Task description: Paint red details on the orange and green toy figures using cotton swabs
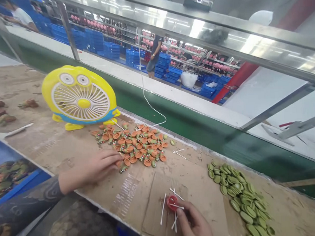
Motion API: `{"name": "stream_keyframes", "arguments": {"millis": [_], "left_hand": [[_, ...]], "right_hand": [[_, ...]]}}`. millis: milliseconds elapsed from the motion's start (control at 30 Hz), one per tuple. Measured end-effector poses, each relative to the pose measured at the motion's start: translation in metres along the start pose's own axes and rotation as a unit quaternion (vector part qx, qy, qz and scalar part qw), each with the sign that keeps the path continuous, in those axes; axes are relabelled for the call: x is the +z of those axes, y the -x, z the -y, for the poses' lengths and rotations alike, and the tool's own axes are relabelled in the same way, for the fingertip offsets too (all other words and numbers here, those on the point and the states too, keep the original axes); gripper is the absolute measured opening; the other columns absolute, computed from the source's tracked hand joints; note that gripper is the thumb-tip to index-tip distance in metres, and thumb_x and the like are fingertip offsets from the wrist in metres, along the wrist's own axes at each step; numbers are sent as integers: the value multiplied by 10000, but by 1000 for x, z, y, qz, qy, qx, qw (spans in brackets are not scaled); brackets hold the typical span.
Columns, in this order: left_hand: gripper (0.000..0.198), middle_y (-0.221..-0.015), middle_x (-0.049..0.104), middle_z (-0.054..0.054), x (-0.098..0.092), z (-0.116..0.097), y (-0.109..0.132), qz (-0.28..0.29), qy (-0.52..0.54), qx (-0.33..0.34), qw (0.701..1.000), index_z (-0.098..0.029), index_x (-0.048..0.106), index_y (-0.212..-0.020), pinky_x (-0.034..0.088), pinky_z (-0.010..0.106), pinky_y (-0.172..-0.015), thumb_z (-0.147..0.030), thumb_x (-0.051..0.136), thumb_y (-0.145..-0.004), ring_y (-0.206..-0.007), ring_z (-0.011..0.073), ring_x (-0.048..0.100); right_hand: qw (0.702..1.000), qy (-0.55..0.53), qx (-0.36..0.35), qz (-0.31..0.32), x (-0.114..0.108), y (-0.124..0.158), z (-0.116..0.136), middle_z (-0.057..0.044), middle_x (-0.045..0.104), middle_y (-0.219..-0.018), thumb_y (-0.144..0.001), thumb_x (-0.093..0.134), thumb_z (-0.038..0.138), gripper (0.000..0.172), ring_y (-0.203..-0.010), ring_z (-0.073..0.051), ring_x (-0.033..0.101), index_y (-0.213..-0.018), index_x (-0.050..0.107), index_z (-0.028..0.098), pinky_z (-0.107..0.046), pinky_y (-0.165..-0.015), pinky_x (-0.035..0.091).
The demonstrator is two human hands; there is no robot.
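Two hands work apart: the left hand point(96, 167) pinches a piece at the edge of the orange pile point(134, 145), the right hand point(192, 223) pinches a swab point(175, 205) at the red cap point(173, 202), which could tip and smear the worktop point(69, 150)

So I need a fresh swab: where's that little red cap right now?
The red cap lies low in the head view, among the cotton swabs, touching the right hand and left of the green pieces.

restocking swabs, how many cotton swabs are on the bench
About 7: two loose swabs right of the orange pile, about five crossed around the red cap at the right hand. Some may be hidden.
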State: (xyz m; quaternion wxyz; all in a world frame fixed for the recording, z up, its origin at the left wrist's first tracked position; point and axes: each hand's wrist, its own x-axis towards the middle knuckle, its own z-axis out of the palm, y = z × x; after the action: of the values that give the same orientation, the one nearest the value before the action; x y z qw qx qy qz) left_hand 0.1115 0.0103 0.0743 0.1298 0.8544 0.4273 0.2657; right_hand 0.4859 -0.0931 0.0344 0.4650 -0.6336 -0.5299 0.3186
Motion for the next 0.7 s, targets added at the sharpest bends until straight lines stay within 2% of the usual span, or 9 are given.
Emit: {"name": "stream_keyframes", "arguments": {"millis": [67,133,200,300,367,400,433,567,700], "left_hand": [[285,-1178,757,104,13,-16,7,-71,95,-96,988,-235,693,-1239,538,360,-947,-310,565,-996,-1076,273,696],[302,-1100,770,72,32,-42,9,-104,222,-189,951,-249,687,-1235,566,332,-877,-402,572,-1002,-992,254,717],[366,-898,762,27,54,-72,7,-72,377,-244,890,-249,674,-1234,587,310,-772,-503,585,-987,-804,215,723],[476,-974,736,29,88,-107,-2,-58,532,-290,794,-240,659,-1215,594,312,-787,-580,711,-885,-845,204,710],[502,-998,720,31,105,-118,-7,-48,587,-295,752,-237,649,-1192,595,329,-830,-556,784,-828,-881,204,705],[485,-1003,714,34,111,-120,-9,-42,598,-291,746,-234,648,-1178,595,340,-846,-519,802,-818,-898,208,704],[443,-1006,709,40,115,-120,-11,-36,594,-282,753,-227,654,-1157,593,350,-862,-470,806,-819,-920,215,703],[243,-1010,725,76,120,-113,-15,-22,498,-233,835,-191,695,-1061,580,356,-862,-268,731,-833,-951,235,705],[159,-961,737,81,121,-107,-15,-23,465,-202,862,-183,687,-992,590,344,-814,-222,671,-839,-896,225,712]], "right_hand": [[1000,21,-13,5,1,0,7,-98,802,-952,-885,663,621,428,-913,-273,751,-891,807,218,-324,-824,602],[999,34,-29,14,-1,0,14,-94,800,-959,-908,651,592,397,-921,-269,747,-893,813,230,-320,-821,596],[998,38,-51,15,-4,1,20,-84,789,-942,-930,646,546,353,-889,-253,737,-904,811,235,-301,-792,582],[995,36,-94,-28,-11,2,25,-71,759,-885,-955,647,485,303,-798,-222,707,-903,791,224,-273,-711,548],[992,47,-108,-50,-13,2,25,-61,744,-850,-965,642,490,310,-756,-209,688,-888,776,221,-266,-679,528],[991,56,-110,-48,-13,2,24,-58,744,-846,-970,630,508,329,-758,-209,687,-883,773,225,-268,-690,527],[991,67,-109,-43,-12,2,23,-55,747,-848,-974,616,529,349,-766,-210,690,-882,773,230,-272,-710,530],[990,87,-90,-57,-8,5,18,-45,743,-828,-988,582,550,374,-739,-205,687,-888,763,239,-278,-729,537],[993,90,-52,-56,-9,9,11,-45,750,-820,-978,585,564,376,-733,-212,701,-902,753,236,-284,-731,547]]}}
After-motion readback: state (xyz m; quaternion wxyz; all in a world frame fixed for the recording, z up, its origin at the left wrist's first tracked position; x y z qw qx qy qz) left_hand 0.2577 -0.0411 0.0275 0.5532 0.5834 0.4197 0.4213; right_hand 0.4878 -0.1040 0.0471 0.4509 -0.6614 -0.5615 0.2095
